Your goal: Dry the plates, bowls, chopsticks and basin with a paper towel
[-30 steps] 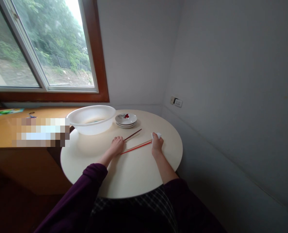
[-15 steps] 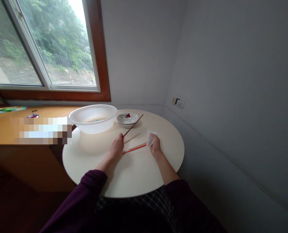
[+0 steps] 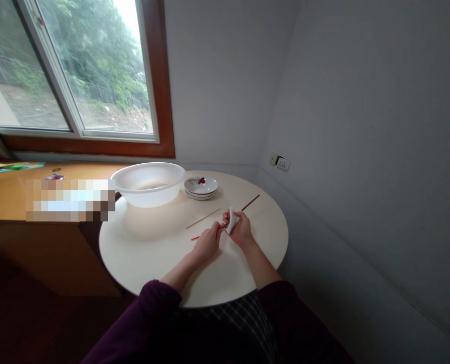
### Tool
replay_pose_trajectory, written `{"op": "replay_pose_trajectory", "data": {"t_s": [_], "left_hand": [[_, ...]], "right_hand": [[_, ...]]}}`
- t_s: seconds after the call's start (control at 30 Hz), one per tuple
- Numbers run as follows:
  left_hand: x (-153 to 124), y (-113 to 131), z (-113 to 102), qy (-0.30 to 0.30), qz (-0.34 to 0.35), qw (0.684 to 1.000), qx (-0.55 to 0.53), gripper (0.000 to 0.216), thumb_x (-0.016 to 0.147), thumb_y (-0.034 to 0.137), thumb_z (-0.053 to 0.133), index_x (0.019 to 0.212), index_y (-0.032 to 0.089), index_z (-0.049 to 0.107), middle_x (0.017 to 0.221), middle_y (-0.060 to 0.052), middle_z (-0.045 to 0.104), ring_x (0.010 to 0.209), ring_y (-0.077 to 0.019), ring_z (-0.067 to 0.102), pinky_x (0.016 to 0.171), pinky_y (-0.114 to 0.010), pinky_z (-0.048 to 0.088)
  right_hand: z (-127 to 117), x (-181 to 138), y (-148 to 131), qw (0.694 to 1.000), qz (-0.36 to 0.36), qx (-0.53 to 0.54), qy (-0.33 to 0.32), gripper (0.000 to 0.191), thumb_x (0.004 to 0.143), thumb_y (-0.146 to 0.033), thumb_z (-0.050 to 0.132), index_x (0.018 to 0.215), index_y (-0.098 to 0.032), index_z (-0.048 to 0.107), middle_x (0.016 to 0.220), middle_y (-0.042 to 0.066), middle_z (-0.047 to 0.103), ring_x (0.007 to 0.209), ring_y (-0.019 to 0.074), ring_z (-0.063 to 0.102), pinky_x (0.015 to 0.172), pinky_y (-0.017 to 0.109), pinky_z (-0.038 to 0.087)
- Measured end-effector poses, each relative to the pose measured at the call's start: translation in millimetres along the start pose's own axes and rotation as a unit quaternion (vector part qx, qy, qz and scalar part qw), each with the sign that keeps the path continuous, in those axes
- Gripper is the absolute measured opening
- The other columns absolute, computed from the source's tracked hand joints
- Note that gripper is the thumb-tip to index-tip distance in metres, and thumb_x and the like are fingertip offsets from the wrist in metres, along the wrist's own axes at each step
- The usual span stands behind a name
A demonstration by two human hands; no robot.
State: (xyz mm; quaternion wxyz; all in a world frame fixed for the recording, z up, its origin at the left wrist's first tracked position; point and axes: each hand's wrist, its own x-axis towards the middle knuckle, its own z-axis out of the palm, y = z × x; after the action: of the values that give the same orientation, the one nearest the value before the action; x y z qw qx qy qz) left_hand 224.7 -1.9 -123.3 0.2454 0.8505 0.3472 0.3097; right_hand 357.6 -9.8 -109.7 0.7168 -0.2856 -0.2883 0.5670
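Note:
My left hand (image 3: 208, 241) is closed on the lower end of a dark red chopstick (image 3: 251, 202), which slants up to the right. Close beside it, my right hand (image 3: 242, 230) is closed around a folded white cloth (image 3: 232, 220), wrapped about the same chopstick. The chopstick's far end sticks out beyond the right hand. On the table under my hands lies a bright red chopstick (image 3: 195, 238), mostly hidden, with only its left tip showing. A light wooden chopstick (image 3: 204, 218) lies just behind my left hand.
On the round white table (image 3: 149, 268), a translucent white basin (image 3: 149, 199) stands at the back left, touching or nearly touching a small stack of flowered plates (image 3: 201, 186). A wooden desk (image 3: 5, 205) adjoins on the left, below the window. The wall with a socket (image 3: 283, 163) borders the right.
My left hand has moved right with the dark red chopstick, bringing it to the cloth in my right hand. The cloth is now around the chopstick.

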Motion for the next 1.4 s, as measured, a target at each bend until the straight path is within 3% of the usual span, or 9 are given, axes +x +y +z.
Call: {"op": "replay_pose_trajectory", "data": {"t_s": [0.2, 0.33, 0.43, 0.63, 0.83, 0.93, 1.07, 1.27, 1.4], "left_hand": [[-3.5, 4.0, -2.2, -0.025, 0.021, 0.999, -0.021, 0.014, 0.088, 0.024, 0.035, 0.090, 0.020, 0.049, 0.082, -0.006, 0.065, 0.074, -0.0200, 0.061, 0.064, -0.029, 0.040], [-4.0, 2.9, -2.5, -0.029, 0.033, 0.998, -0.045, 0.016, 0.087, 0.021, 0.035, 0.089, 0.019, 0.050, 0.085, -0.009, 0.065, 0.073, -0.0202, 0.060, 0.065, -0.030, 0.041], [-4.9, 2.3, -0.8, -0.031, 0.030, 0.997, -0.060, 0.017, 0.087, 0.022, 0.035, 0.088, 0.018, 0.051, 0.079, -0.009, 0.064, 0.069, -0.0203, 0.058, 0.063, -0.030, 0.040], [-2.9, 1.1, 1.8, -0.028, 0.021, 0.994, -0.103, 0.020, 0.086, 0.027, 0.036, 0.077, 0.019, 0.052, 0.069, -0.002, 0.058, 0.066, -0.0165, 0.051, 0.064, -0.029, 0.038], [1.7, -16.3, -24.8, -0.055, -0.037, 0.977, -0.201, 0.025, 0.078, 0.032, 0.048, 0.059, 0.017, 0.054, 0.049, 0.005, 0.043, 0.050, -0.0098, 0.039, 0.051, -0.023, 0.031], [0.4, -28.4, -44.0, -0.061, -0.083, 0.955, -0.277, 0.030, 0.076, 0.039, 0.052, 0.060, 0.015, 0.058, 0.039, 0.008, 0.034, 0.037, -0.0068, 0.031, 0.041, -0.022, 0.024], [1.8, -37.2, -56.7, 0.004, -0.112, 0.908, -0.404, 0.027, 0.068, 0.040, 0.062, 0.068, 0.013, 0.060, 0.041, 0.007, 0.041, 0.038, -0.0070, 0.040, 0.043, -0.022, 0.033], [10.4, -43.4, -61.9, 0.153, -0.106, 0.811, -0.554, 0.026, 0.063, 0.036, 0.070, 0.068, 0.015, 0.056, 0.051, 0.005, 0.051, 0.049, -0.0078, 0.053, 0.057, -0.025, 0.047], [9.1, -40.5, -61.2, 0.175, -0.104, 0.774, -0.600, 0.024, 0.065, 0.032, 0.071, 0.076, 0.013, 0.060, 0.060, 0.000, 0.061, 0.063, -0.0112, 0.062, 0.076, -0.031, 0.051]], "right_hand": [[-2.6, 6.0, 7.8, 1.000, -0.012, -0.007, 0.006, 0.023, 0.067, -0.034, 0.065, 0.068, -0.020, 0.047, 0.051, -0.007, 0.049, 0.046, 0.0083, 0.045, 0.045, 0.019, 0.036], [-4.1, 5.3, 8.8, 1.000, -0.013, -0.014, 0.000, 0.031, 0.064, -0.038, 0.072, 0.075, -0.021, 0.049, 0.052, -0.008, 0.051, 0.053, 0.0101, 0.053, 0.051, 0.021, 0.040], [-5.0, 3.6, 7.5, 1.000, -0.005, -0.016, -0.014, 0.030, 0.068, -0.042, 0.070, 0.073, -0.020, 0.050, 0.044, -0.010, 0.042, 0.048, 0.0087, 0.050, 0.050, 0.020, 0.040], [-9.4, 4.9, 0.8, 1.000, -0.014, -0.007, -0.012, 0.037, 0.080, -0.045, 0.057, 0.057, -0.020, 0.042, 0.034, -0.013, 0.021, 0.031, 0.0048, 0.016, 0.036, 0.019, 0.021], [-25.7, 9.3, -14.2, 0.994, -0.090, 0.039, 0.043, 0.041, 0.086, -0.043, 0.045, 0.053, -0.021, 0.033, 0.035, -0.012, 0.018, 0.032, 0.0064, 0.013, 0.036, 0.020, 0.021], [-36.7, 12.3, -19.6, 0.988, -0.124, 0.059, 0.074, 0.041, 0.086, -0.041, 0.044, 0.053, -0.022, 0.030, 0.035, -0.012, 0.016, 0.032, 0.0072, 0.013, 0.037, 0.021, 0.022], [-44.0, 14.2, -20.8, 0.983, -0.141, 0.075, 0.094, 0.040, 0.085, -0.037, 0.044, 0.052, -0.022, 0.027, 0.036, -0.011, 0.015, 0.033, 0.0076, 0.014, 0.038, 0.022, 0.026], [-28.6, 12.4, -11.8, 0.989, -0.107, 0.078, 0.066, 0.032, 0.084, -0.027, 0.049, 0.054, -0.022, 0.037, 0.040, -0.010, 0.025, 0.036, 0.0077, 0.029, 0.055, 0.025, 0.046], [-10.8, 7.3, -1.5, 0.996, -0.054, 0.066, 0.023, 0.024, 0.080, -0.024, 0.057, 0.058, -0.021, 0.046, 0.044, -0.008, 0.038, 0.047, 0.0099, 0.046, 0.075, 0.034, 0.050]]}}
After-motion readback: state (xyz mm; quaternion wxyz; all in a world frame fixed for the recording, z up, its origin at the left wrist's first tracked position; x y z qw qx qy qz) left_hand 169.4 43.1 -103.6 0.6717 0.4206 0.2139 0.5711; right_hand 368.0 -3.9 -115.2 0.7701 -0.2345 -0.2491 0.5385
